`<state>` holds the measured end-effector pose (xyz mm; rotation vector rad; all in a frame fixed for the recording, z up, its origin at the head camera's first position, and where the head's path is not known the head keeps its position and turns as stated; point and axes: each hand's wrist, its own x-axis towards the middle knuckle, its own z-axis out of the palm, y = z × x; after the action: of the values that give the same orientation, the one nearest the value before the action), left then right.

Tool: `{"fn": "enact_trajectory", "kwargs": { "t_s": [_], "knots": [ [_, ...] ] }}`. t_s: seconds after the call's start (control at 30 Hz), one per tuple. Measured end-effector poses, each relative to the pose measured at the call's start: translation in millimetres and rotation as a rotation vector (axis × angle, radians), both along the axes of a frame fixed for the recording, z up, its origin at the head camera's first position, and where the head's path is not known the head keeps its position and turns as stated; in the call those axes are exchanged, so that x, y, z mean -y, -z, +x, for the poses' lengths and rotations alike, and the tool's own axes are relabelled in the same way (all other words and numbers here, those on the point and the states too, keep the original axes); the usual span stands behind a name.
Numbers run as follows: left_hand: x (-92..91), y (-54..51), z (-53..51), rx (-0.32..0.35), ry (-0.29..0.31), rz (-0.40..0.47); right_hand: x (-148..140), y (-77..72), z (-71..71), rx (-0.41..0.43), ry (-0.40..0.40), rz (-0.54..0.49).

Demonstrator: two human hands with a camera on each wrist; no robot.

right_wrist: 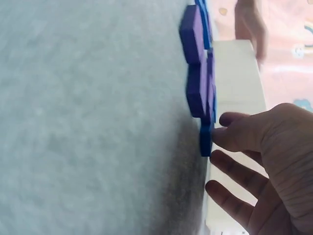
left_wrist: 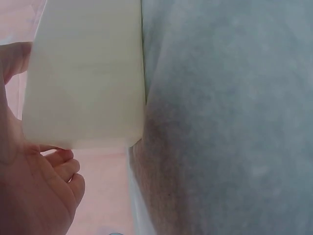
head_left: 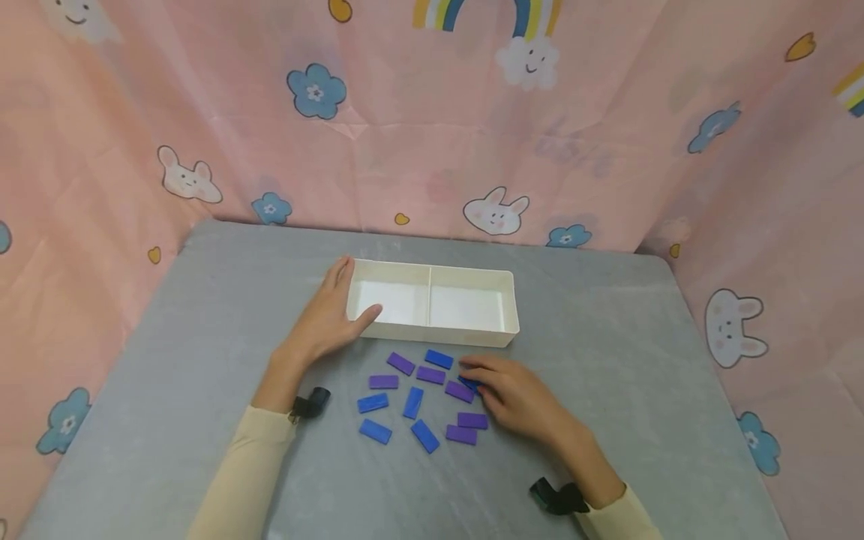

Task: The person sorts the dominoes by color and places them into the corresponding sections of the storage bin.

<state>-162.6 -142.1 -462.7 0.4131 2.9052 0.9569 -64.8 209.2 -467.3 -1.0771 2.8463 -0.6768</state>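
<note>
A white two-compartment tray (head_left: 475, 339) stands on the grey table. My left hand (head_left: 326, 311) grips its left end, thumb over the front rim and fingers at the back corner; the left wrist view shows the hand (left_wrist: 39, 181) around the tray's end wall (left_wrist: 85, 78). In front of the tray, my right hand (head_left: 523, 397) has thumb and forefinger at a blue block (head_left: 468, 383), partly hidden by the fingers. In the right wrist view, the thumb of that hand (right_wrist: 264, 161) touches the blue block (right_wrist: 205, 141), the forefinger is behind it, and the other fingers are spread.
Several blue blocks (head_left: 373, 403) and purple blocks (head_left: 461, 434) lie loose on the table (head_left: 607, 330) between the hands, in front of the tray. A pink patterned curtain (head_left: 405, 127) hangs behind the table and along its sides.
</note>
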Motion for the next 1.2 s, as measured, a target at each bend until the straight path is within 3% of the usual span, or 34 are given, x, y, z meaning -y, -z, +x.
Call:
{"fn": "enact_trajectory", "kwargs": {
  "t_s": [0.23, 0.5, 0.93, 1.2],
  "knots": [
    [-5.2, 1.6, -2.9, -0.005, 0.005, -0.013, 1.9, -1.2, -1.5, 0.051, -0.055, 0.004],
    [-3.4, 0.7, -2.0, 0.027, -0.003, -0.001, 3.8, -3.7, -3.9, 0.042, -0.089, 0.041],
    [1.2, 3.7, -3.2, 0.029, -0.030, 0.019, 6.2, -2.5, -6.3, 0.063, -0.072, 0.036],
    [-5.2, 8.5, -2.0, 0.028, -0.014, 0.040, -0.4, -3.0, -2.9, 0.074, -0.053, 0.045]
  ]
}}
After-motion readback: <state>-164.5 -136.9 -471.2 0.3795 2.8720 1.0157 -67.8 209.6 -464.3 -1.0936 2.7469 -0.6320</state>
